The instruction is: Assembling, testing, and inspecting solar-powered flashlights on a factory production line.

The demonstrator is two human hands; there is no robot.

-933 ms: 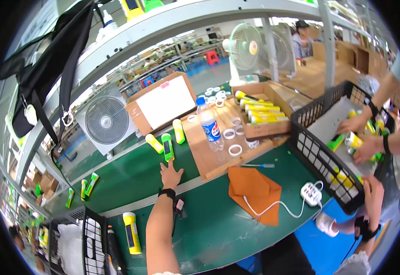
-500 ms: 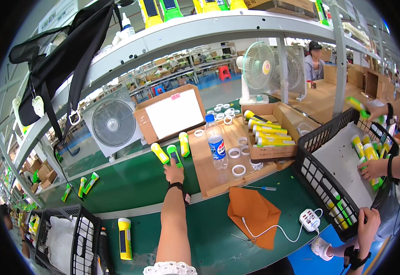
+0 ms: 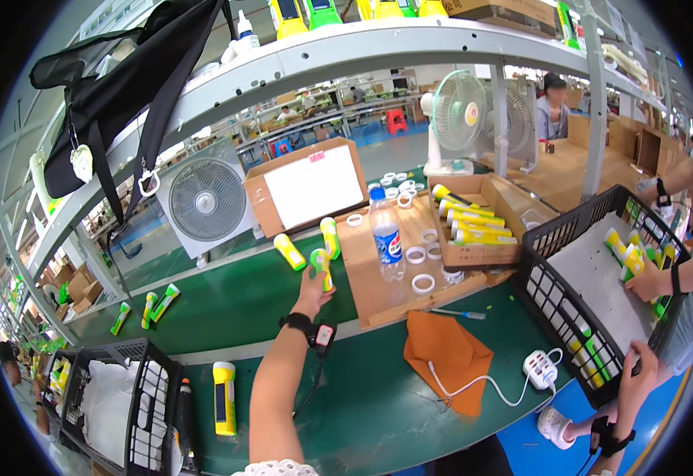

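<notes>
My left hand (image 3: 310, 294) is closed round a green-and-yellow flashlight (image 3: 327, 275) above the green belt, its fingers partly hidden behind it. Two more flashlights stay close by: a yellow one (image 3: 289, 252) to the left and a yellow one with a green end (image 3: 329, 237) just beyond. At the lower right, my right hand (image 3: 641, 371) is curled at the near rim of a black crate (image 3: 562, 347); its grip is partly hidden. Inside that crate, flashlights lie on white sheeting, and a co-worker's hand (image 3: 650, 282) holds some of them.
A wooden board (image 3: 362, 293) carries a soda bottle (image 3: 387, 242), white rings (image 3: 423, 283) and a carton (image 3: 485, 254) of flashlights. An orange cloth (image 3: 450, 369), a screwdriver (image 3: 465, 314) and a white power strip (image 3: 540, 369) lie nearer. Another black crate (image 3: 173, 389) stands left.
The flashlight in my left hand has turned and shifted right, towards the board. My right hand has moved slightly at the crate rim. The co-worker's far hand no longer shows a flashlight held up.
</notes>
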